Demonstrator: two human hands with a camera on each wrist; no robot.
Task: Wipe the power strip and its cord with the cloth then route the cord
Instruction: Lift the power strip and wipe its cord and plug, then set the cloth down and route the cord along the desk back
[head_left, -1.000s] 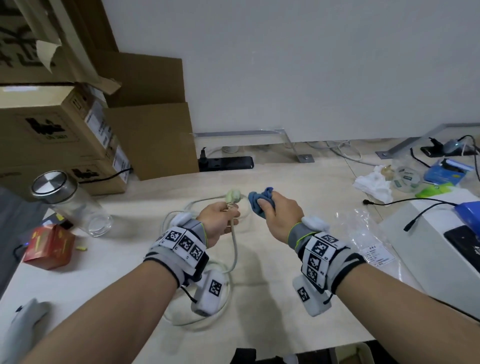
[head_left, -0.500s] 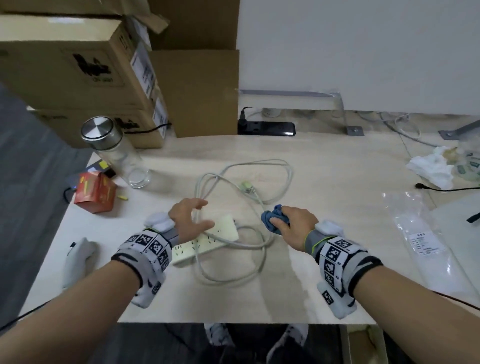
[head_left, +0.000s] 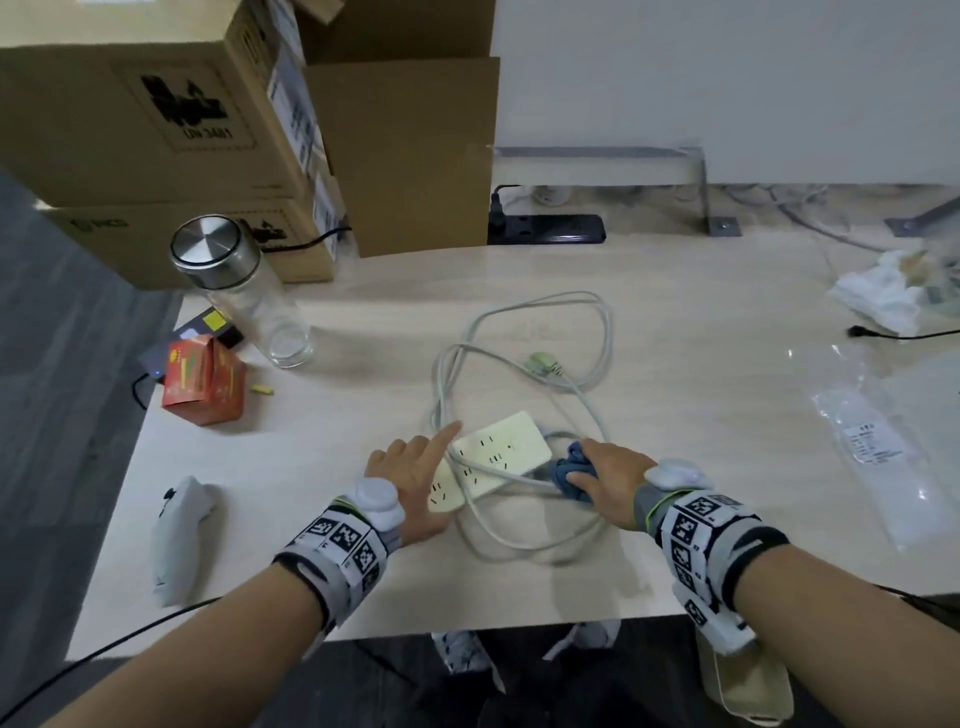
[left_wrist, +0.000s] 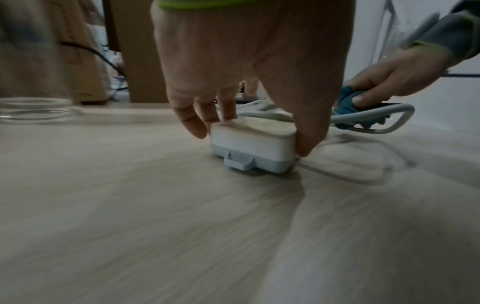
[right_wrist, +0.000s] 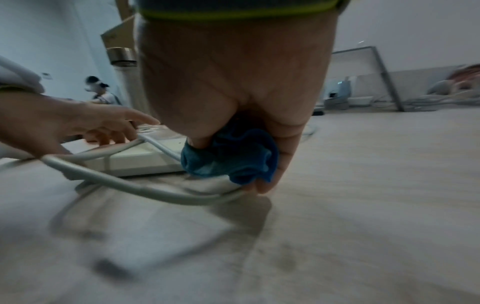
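The cream power strip lies on the table near its front edge, with loops of its grey cord around and over it. The plug rests on the table beyond the strip. My left hand grips the strip's near end, thumb on one side and fingers on the other, the index finger stretched out. My right hand holds the bunched blue cloth pressed against the cord beside the strip's right side. The cloth hides the cord under it.
A glass bottle with a steel lid and a red carton stand at the left. Cardboard boxes and a black power strip line the back. Crumpled tissue and a plastic bag lie right. A white object lies front left.
The plug, held up a second ago, now lies on the table. My left hand came down and took the strip's end. My right hand brought the cloth down onto the cord by the strip.
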